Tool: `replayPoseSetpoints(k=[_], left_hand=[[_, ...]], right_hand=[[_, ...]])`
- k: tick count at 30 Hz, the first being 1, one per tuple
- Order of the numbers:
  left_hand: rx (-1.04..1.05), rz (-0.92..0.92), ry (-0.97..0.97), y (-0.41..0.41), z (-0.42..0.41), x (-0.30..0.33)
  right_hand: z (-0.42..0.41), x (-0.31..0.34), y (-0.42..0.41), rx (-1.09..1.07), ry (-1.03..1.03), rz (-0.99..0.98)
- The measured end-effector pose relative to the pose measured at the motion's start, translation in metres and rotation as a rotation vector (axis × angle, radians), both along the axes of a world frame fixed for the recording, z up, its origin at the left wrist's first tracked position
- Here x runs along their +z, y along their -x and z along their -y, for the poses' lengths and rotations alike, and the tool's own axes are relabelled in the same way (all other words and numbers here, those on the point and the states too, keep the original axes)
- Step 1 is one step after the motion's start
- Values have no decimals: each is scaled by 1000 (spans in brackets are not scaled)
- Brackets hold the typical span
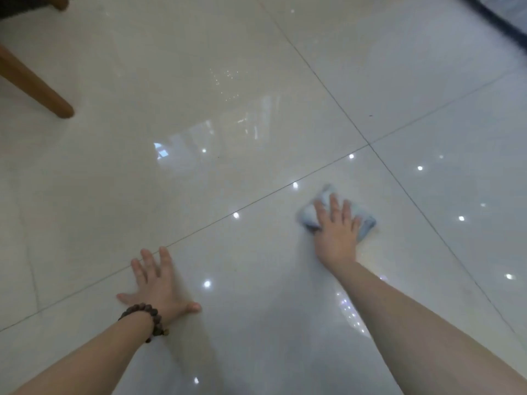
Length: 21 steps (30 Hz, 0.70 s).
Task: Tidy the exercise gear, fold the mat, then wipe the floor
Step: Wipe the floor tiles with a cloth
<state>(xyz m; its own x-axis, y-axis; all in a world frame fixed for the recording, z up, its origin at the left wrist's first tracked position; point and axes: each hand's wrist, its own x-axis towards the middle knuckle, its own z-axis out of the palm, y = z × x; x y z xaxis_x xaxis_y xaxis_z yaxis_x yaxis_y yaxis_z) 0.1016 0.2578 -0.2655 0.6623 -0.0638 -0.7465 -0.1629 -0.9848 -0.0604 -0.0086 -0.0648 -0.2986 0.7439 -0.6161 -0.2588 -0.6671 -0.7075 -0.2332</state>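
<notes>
A crumpled pale blue cloth [365,220] lies on the glossy cream tile floor [199,124], right of centre. My right hand [336,232] presses flat on top of it with the fingers spread and straight, hiding the cloth's middle. My left hand [158,283] rests flat on the bare tile at the lower left, fingers spread, a dark bead bracelet on its wrist. Neither the mat nor any exercise gear is in view.
A slanted wooden furniture leg [37,86] stands on the floor at the upper left. A dark edge [502,15] crosses the upper right corner. Grey grout lines [368,143] cross beyond the cloth. Ceiling lights reflect in the tiles.
</notes>
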Motion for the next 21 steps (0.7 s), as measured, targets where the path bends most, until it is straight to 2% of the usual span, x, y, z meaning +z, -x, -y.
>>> replayPoseSetpoints(k=[2,3,5,7,9,12,14,18,21], left_hand=[[-13,-15,-30,-2,4,4],[-13,-24,-47,-4,7,4],[-5,-16,-88,-8,14,4],[-32,13,-102,-11,29,9],[-137,49,-36,-5,59,18],[-334,51,129,21,131,29],[-461,17,201,46,182,30],[-699,-33,253,98,269,29],[-800,-112,170,129,309,20]], right_hand=[[-61,-6,5,338,5,64],[-78,-4,15,441,-22,67],[-80,8,44,540,-89,-20],[-57,14,82,556,-49,-65],[-30,12,128,426,-14,-93],[1,13,191,51,-67,-101],[14,16,218,-119,-94,-87],[27,19,237,-295,-137,-79],[37,15,261,-376,-138,-79]])
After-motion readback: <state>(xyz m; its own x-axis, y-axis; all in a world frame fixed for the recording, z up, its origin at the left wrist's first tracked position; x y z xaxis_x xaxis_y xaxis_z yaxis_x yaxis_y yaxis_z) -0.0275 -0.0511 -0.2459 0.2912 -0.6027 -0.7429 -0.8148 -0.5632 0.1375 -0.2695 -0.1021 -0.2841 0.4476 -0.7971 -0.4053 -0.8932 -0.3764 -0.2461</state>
